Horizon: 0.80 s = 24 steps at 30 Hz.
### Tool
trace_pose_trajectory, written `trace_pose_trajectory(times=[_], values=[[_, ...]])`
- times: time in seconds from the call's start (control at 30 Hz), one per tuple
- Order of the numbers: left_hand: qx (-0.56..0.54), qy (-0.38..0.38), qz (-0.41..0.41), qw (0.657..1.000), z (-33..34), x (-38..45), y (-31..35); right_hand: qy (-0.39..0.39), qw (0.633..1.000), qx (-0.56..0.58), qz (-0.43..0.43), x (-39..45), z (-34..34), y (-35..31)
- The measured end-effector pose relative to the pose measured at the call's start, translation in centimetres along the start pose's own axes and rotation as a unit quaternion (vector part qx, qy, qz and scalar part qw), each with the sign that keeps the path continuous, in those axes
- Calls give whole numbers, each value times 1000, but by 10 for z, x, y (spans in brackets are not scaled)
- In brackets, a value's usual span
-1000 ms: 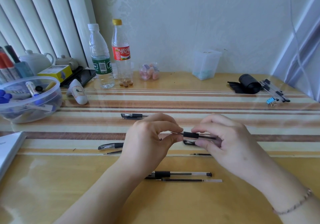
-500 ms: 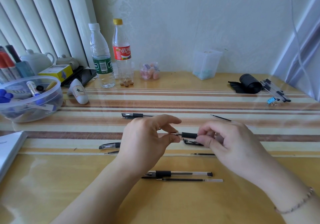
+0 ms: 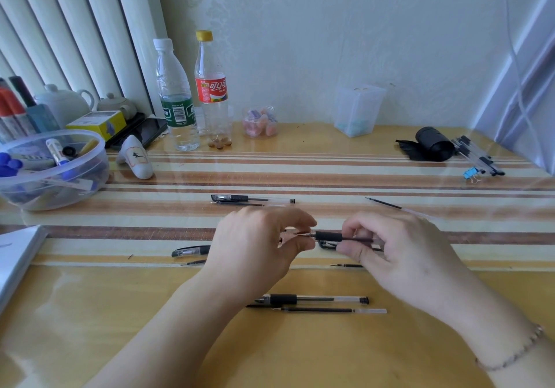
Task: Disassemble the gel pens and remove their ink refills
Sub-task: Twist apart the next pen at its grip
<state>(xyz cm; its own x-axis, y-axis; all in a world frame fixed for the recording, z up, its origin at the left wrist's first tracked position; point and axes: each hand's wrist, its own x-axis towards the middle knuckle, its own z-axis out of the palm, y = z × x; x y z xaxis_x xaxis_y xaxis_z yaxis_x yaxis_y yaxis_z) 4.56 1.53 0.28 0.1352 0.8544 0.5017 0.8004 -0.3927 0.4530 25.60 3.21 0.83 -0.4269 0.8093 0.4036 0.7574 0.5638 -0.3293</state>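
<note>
A single wide-angle view came from a camera on the person's head, looking forward and down across the table [image 3: 300,357]. There was no second view to share anything with. Both forearms entered from the bottom edge and the hands [image 3: 399,252] met close below the lens, near the middle of the frame. The near edge of the table lay out of sight under the camera. The table's far edge met a pale wall [image 3: 330,42] that the camera faced straight on and that filled the upper half. Blinds [image 3: 60,42] stood at the upper left. Straight lines bowed near the borders, as a wide lens makes them.
</note>
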Motion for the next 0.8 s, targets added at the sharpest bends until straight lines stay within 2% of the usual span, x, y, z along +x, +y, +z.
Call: trace_pose_trajectory(times=[0.2, 0.43, 0.7, 0.8], values=[[108, -78, 65, 989, -1, -2, 0, 53, 992, -80, -83, 2, 1, -1], [134, -35, 118, 983, 2, 0, -6, 83, 990, -69, -90, 1, 4, -1], [104, -14, 135, 985, 3, 0, -1, 61, 995, -54, -51, -1, 6, 2], [26, -11, 72, 997, -1, 3, 3, 80, 994, -53, -44, 1, 5, 3]])
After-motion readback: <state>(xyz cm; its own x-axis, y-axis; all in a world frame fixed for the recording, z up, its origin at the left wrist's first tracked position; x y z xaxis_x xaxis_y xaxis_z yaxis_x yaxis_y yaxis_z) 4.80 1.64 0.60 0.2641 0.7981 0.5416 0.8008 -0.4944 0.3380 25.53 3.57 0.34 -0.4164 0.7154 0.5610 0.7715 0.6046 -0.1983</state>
